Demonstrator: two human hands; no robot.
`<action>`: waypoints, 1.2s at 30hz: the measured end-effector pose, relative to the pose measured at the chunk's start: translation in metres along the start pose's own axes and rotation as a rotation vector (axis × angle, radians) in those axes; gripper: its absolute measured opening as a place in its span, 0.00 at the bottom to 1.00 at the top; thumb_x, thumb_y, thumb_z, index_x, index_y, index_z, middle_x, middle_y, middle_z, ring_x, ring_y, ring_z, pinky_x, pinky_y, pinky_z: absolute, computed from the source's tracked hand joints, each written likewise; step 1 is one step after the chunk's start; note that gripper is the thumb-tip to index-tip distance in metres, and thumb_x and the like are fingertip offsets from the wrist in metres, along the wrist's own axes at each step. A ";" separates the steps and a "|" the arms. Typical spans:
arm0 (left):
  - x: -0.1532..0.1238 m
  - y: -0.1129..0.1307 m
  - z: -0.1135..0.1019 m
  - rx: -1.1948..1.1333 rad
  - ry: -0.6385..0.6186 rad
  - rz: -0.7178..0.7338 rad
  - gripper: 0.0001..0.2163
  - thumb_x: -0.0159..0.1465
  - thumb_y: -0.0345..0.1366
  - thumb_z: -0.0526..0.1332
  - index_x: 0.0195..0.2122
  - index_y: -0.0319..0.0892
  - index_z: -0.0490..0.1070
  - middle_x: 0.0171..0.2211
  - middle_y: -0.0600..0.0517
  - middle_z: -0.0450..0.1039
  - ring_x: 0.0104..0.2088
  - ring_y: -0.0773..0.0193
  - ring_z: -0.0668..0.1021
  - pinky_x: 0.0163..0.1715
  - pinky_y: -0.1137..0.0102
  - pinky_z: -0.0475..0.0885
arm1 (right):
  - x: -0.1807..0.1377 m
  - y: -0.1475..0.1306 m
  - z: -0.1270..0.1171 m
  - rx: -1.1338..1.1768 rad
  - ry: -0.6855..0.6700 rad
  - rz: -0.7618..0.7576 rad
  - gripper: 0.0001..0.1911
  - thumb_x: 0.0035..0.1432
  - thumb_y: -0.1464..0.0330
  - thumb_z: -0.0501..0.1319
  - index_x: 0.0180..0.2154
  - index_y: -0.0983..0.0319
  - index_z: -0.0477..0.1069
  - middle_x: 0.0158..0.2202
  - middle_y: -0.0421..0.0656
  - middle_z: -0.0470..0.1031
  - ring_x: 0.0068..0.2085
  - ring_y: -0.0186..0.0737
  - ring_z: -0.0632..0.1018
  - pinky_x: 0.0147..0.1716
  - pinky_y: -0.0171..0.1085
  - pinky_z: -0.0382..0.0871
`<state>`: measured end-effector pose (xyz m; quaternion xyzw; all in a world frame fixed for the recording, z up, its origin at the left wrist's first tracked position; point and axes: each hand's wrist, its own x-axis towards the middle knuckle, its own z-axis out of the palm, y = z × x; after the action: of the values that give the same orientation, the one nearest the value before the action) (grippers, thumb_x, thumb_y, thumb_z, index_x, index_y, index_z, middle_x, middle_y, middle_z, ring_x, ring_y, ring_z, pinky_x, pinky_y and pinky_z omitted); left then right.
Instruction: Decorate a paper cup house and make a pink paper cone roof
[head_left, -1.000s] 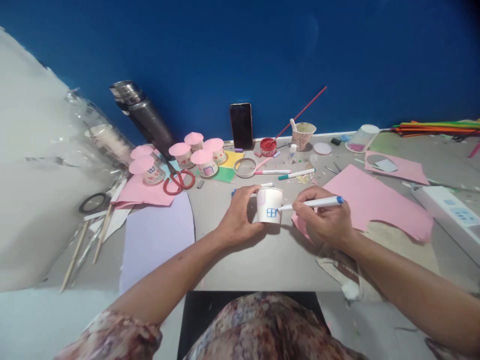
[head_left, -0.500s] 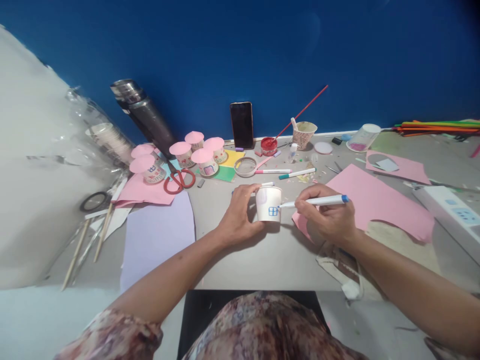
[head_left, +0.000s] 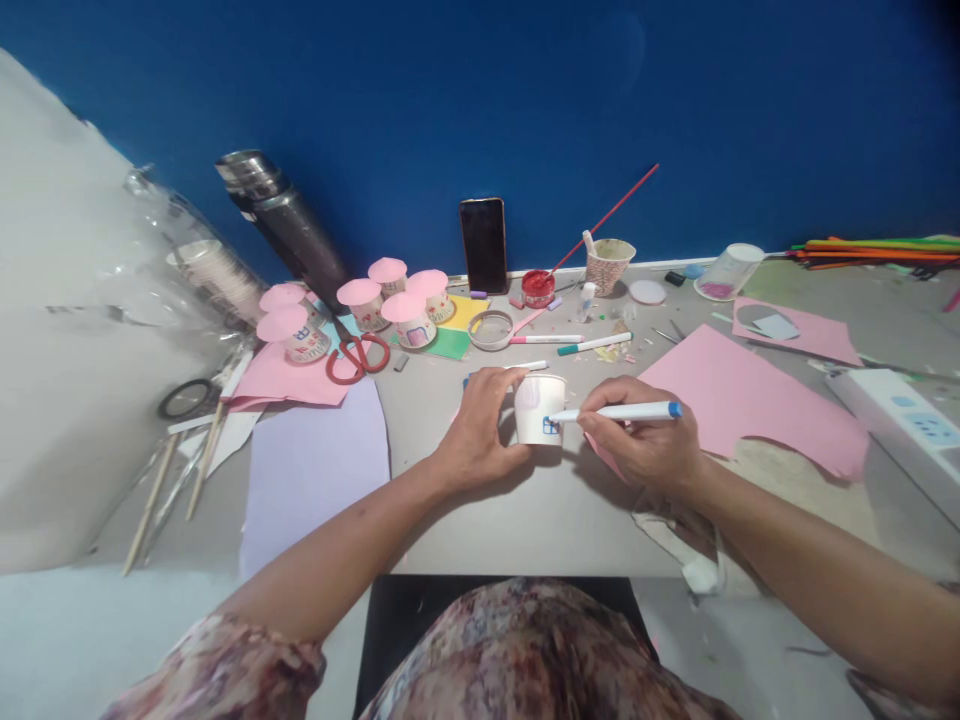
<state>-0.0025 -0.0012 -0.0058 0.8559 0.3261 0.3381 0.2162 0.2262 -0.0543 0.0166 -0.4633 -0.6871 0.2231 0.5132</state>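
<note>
My left hand [head_left: 484, 425] grips a small white paper cup [head_left: 531, 428] from its left side, thumb below and fingers above. The cup's wall carries a blue window drawing and a pale purple shape. A white marker with a blue end [head_left: 637, 411] is pinched in my right hand [head_left: 641, 440]. Its tip meets the cup at the blue window. Just behind the cup lies another white marker [head_left: 534, 366], partly hidden by my left hand. Under my right hand a pink paper sheet [head_left: 720, 385] spreads to the right.
Several decorated cups with pink paper tops [head_left: 409, 318] stand at the back left, near red-handled scissors [head_left: 358, 358] and a dark flask [head_left: 289, 225]. A phone [head_left: 484, 245] leans on the blue wall. Red paint pot [head_left: 538, 290], purple sheet [head_left: 315, 480] and power strip [head_left: 900, 425] surround the work area.
My right hand has shifted slightly left, carrying the marker tip from the window's right edge onto the window. My left hand still holds the cup, with little movement.
</note>
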 end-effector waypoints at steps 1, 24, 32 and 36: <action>0.000 0.000 0.000 0.003 -0.002 -0.001 0.34 0.55 0.33 0.67 0.63 0.46 0.60 0.58 0.43 0.68 0.58 0.47 0.71 0.61 0.51 0.67 | 0.000 -0.001 0.000 -0.001 0.001 -0.011 0.04 0.60 0.69 0.67 0.31 0.59 0.77 0.24 0.38 0.78 0.21 0.33 0.73 0.21 0.34 0.65; -0.001 0.000 0.000 0.009 -0.043 -0.051 0.34 0.54 0.33 0.68 0.63 0.47 0.62 0.59 0.43 0.68 0.59 0.45 0.71 0.61 0.51 0.66 | 0.002 -0.005 0.000 0.055 -0.054 0.044 0.05 0.59 0.68 0.67 0.30 0.59 0.76 0.20 0.37 0.74 0.20 0.34 0.72 0.20 0.33 0.62; -0.001 -0.002 0.001 0.013 -0.031 -0.018 0.34 0.53 0.33 0.68 0.63 0.46 0.61 0.59 0.43 0.68 0.58 0.46 0.71 0.60 0.52 0.67 | 0.003 -0.009 -0.001 0.067 -0.087 0.054 0.05 0.59 0.70 0.66 0.30 0.59 0.75 0.21 0.37 0.75 0.21 0.34 0.73 0.21 0.33 0.63; -0.001 -0.001 0.001 0.017 -0.024 -0.014 0.34 0.54 0.32 0.68 0.62 0.46 0.61 0.58 0.43 0.69 0.57 0.46 0.72 0.60 0.51 0.68 | 0.001 -0.005 -0.002 0.054 -0.096 0.056 0.05 0.60 0.70 0.66 0.30 0.59 0.76 0.22 0.38 0.77 0.21 0.33 0.73 0.21 0.33 0.64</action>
<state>-0.0026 -0.0010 -0.0080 0.8594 0.3324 0.3237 0.2149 0.2254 -0.0562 0.0220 -0.4568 -0.6916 0.2779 0.4856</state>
